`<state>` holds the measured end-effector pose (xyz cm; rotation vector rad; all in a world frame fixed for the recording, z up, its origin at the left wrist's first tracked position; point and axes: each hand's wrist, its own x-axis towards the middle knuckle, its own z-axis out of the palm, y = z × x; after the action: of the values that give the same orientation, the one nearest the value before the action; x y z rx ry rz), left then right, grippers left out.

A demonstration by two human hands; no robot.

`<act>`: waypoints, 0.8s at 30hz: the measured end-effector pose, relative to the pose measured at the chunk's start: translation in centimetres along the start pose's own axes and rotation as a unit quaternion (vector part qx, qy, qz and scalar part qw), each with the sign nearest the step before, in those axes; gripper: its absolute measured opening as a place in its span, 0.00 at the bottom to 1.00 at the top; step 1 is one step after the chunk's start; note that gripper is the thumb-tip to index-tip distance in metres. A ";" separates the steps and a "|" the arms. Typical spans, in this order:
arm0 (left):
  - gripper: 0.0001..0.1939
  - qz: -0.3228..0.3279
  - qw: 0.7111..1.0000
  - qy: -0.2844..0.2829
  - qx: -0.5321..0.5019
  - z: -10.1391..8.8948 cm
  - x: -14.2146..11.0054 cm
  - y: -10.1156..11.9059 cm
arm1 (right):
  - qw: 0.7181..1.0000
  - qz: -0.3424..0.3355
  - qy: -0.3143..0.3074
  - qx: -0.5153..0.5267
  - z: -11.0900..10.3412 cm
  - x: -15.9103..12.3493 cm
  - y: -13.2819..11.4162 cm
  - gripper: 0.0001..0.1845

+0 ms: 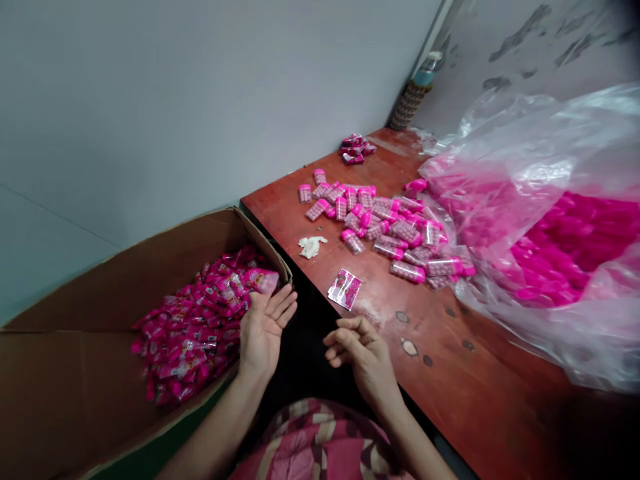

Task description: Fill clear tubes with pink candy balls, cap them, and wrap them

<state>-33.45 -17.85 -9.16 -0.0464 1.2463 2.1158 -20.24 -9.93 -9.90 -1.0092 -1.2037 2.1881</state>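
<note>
My left hand [265, 333] is open, palm up, with fingers stretched out at the side of a cardboard box [125, 293]. Just past its thumb and fingertips is a pink printed packet [263, 280], slightly blurred; I cannot tell whether it touches the fingers. Inside the box lies a heap of similar pink packets [200, 340]. Over the table's near edge, my right hand [357, 343] has its fingers curled in and thumb against them, with nothing visible in the grasp. Closest to it on the table is a small stack of pink printed wrappers [345, 289].
Clear bottles with pink caps and small beads inside [385, 227] are strewn across the red wooden table [480, 373]. A plastic bag of pink pieces [565, 247] stands right. Farther back are more packets [356, 148], a crumpled white scrap [312, 247] and a woven-covered bottle [413, 97].
</note>
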 end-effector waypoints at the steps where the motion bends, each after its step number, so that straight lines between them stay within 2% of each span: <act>1: 0.23 0.025 0.997 -0.019 0.068 0.2 0.9 -0.1 | 1.000 -0.004 0.008 -0.003 -0.4 0.0 0.0 0.15; 2: 0.21 0.065 0.985 -0.042 0.154 0.5 1.9 -0.4 | 1.000 -0.006 0.014 -0.005 -0.7 0.0 0.0 0.15; 3: 0.19 0.120 0.958 -0.064 0.254 1.1 3.0 -0.8 | 1.000 -0.007 0.017 -0.008 -0.9 0.1 0.1 0.15; 5: 0.20 0.262 0.860 -0.098 0.428 2.5 5.7 -1.7 | 1.000 -0.006 0.014 -0.018 -1.1 0.0 0.2 0.15; 6: 0.21 0.305 0.805 -0.103 0.498 3.2 7.1 -2.2 | 1.000 -0.005 0.009 -0.026 -1.1 0.0 0.2 0.15; 8: 0.20 0.331 0.717 -0.088 0.607 4.4 9.8 -3.0 | 0.999 -0.004 0.003 -0.040 -1.0 -0.2 0.2 0.14; 10: 0.17 0.331 0.665 -0.076 0.665 5.0 11.6 -3.5 | 0.999 -0.005 0.003 -0.047 -1.1 -0.3 0.1 0.13; 12: 0.14 0.339 0.647 -0.072 0.679 5.0 12.2 -3.5 | 0.999 -0.008 0.008 -0.050 -1.5 -0.3 0.0 0.13; 15: 0.11 0.380 0.669 -0.092 0.632 4.5 10.8 -3.3 | 0.998 -0.011 0.015 -0.053 -2.4 -0.2 -0.5 0.13; 18: 0.15 0.397 0.698 -0.195 0.563 4.1 8.0 -3.4 | 0.998 -0.021 0.028 -0.055 -3.1 0.2 -1.1 0.12; 19: 0.18 0.391 0.694 -0.237 0.556 4.0 7.2 -3.6 | 0.998 -0.026 0.033 -0.057 -3.3 0.3 -1.3 0.13; 21: 0.20 0.377 0.668 -0.292 0.572 3.9 6.1 -4.4 | 0.997 -0.033 0.037 -0.061 -3.6 0.5 -1.7 0.13; 24: 0.16 0.388 0.621 -0.296 0.613 3.7 5.9 -5.7 | 0.996 -0.043 0.033 -0.076 -3.9 0.6 -2.1 0.13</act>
<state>-33.77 -10.01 -13.61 1.8930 2.1427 1.0585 -17.55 -6.33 -9.72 -1.0616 -1.3742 2.0072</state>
